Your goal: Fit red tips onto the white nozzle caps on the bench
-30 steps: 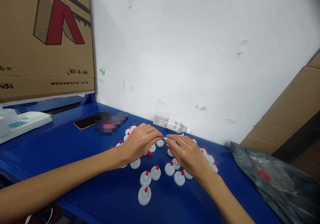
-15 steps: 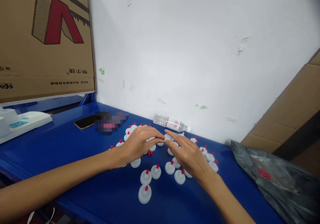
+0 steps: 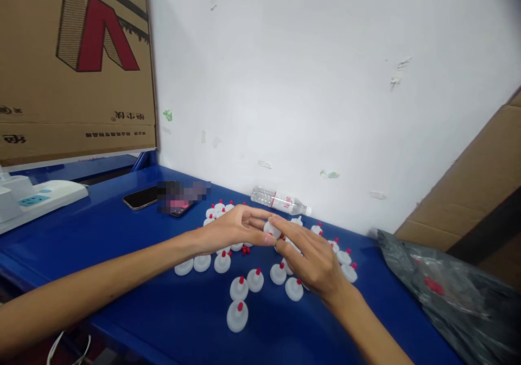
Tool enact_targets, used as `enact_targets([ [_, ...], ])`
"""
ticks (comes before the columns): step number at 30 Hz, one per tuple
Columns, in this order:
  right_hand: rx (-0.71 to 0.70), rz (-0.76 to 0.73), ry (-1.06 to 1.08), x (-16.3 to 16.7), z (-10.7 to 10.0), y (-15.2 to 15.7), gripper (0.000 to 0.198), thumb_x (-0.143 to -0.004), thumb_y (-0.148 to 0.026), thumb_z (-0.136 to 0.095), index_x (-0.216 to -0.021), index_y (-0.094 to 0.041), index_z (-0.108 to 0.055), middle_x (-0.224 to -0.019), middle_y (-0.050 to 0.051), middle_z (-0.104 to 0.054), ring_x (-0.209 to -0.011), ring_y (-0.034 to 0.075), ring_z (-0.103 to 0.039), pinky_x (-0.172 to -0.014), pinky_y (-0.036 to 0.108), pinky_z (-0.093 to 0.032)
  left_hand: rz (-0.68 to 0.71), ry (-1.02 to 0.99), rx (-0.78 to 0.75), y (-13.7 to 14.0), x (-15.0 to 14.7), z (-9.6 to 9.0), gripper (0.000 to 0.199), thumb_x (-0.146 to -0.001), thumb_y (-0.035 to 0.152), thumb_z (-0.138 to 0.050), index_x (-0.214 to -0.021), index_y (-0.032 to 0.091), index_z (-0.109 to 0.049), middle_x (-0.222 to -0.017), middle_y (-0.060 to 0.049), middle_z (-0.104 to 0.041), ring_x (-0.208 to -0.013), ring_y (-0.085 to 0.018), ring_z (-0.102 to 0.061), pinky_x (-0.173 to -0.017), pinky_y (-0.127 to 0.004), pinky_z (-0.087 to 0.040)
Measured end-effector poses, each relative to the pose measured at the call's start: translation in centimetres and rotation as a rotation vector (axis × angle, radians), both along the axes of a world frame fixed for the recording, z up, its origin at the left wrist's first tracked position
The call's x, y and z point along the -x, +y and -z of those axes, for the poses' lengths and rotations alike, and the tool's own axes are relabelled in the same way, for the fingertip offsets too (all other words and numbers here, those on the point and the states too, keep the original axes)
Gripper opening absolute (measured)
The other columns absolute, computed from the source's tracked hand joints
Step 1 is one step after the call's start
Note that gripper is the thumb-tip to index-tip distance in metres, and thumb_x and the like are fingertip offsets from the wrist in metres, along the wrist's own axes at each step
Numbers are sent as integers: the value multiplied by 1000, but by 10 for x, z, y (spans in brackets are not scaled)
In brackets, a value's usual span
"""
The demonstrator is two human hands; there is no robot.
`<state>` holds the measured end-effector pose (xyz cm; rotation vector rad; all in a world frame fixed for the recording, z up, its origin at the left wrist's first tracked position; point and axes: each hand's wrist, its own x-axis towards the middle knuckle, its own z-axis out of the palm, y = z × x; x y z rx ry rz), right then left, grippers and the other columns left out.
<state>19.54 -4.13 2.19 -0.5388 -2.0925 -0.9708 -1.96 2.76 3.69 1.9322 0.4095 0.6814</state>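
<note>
Between the fingertips of both hands, raised over the table, is a white nozzle cap [image 3: 271, 230], partly covered by fingers. My left hand [image 3: 240, 227] closes on it from the left, thumb below and fingers behind. From the right, my right hand [image 3: 311, 253] grips the same cap with thumb and fingers. Whether a red tip is also in the fingers cannot be made out. Around and below the hands stand several white nozzle caps with red tips [image 3: 237, 316]. A few loose red tips [image 3: 246, 251] lie under my left hand.
On the blue table [image 3: 171, 310] a clear plastic bottle [image 3: 280, 201] lies against the wall. A phone [image 3: 140, 197] and a white power strip [image 3: 49, 199] are at left. A dark plastic bag [image 3: 439, 300] covers the right side. A cardboard box [image 3: 81, 99] stands at back left.
My left hand has turned and opened out a little, its thumb shifting onto the cap's near side. The white cap now shows more clearly between both hands. The view has shifted slightly.
</note>
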Motion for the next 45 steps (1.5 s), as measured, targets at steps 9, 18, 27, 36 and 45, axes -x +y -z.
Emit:
enact_targets([
  [9, 0, 56, -34, 4, 9, 2, 16, -90, -8, -71, -102, -19, -71, -124, 15, -76, -122, 21, -70, -102, 36, -60, 48, -45, 266, 1, 0, 1, 42, -79, 39, -85, -115, 16, -80, -95, -8, -81, -87, -21, -74, -78, -30, -56],
  [18, 82, 119, -82, -1, 0, -2, 37, -98, -26, -62, -131, -9, -65, -130, 19, -73, -118, 26, -71, -95, 40, -58, -48, -6, -93, 0, -2, 1, 42, -103, 52, -56, -107, 17, -78, -99, -7, -78, -84, -18, -69, -75, -29, -54],
  [27, 563, 604, 461, -55, 8, 22, 56, -112, -36, -20, -130, -20, -70, -131, 12, -74, -123, 28, -69, -98, 45, -53, -144, 331, -1242, 14, 5, 25, 15, -100, 18, -59, -101, 18, -73, -83, -5, -68, -83, -21, -52, -78, -34, -45],
  [36, 730, 653, 286, -76, 38, 37, 69, -111, -49, -22, -71, -24, -73, -77, 9, -79, -87, 28, -77, -91, 47, -54, -141, 448, -1388, 12, 5, 21, 20, -96, 15, -64, -77, 17, -65, -76, -7, -62, -82, -24, -51, -70, -36, -37],
  [45, 735, 622, 291, -75, 33, 37, 62, -111, -47, -19, -106, -22, -76, -111, 11, -79, -108, 28, -73, -95, 46, -53, -125, 496, -1357, 8, 7, 22, 11, -89, 25, -78, -85, 18, -71, -85, -6, -66, -88, -23, -54, -76, -35, -40],
])
